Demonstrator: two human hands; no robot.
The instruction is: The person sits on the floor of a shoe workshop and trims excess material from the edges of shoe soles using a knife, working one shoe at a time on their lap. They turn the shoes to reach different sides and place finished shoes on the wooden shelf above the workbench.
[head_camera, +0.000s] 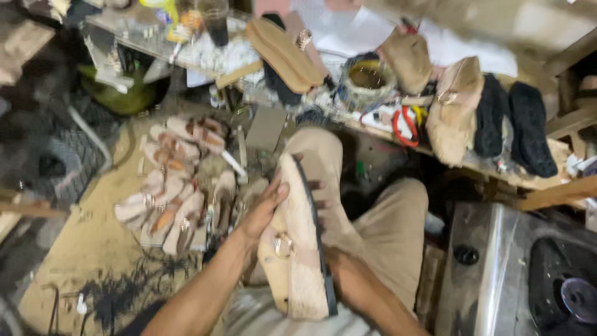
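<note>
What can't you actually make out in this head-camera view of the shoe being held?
- Right hand: mostly hidden behind the beige shoe; only fingertips show.
- Left hand: its palm is hidden against the shoe.
- Pile of shoes on the floor: blurred, so no count.
- Tin: contents unclear.

The light is dim and soft, a little brighter on the white paper sheets point(348, 31) at the top; motion blur smears the whole picture, strongest at the left edge; deep shadow lies under the cluttered wooden table point(472, 163); no hard glare.
</note>
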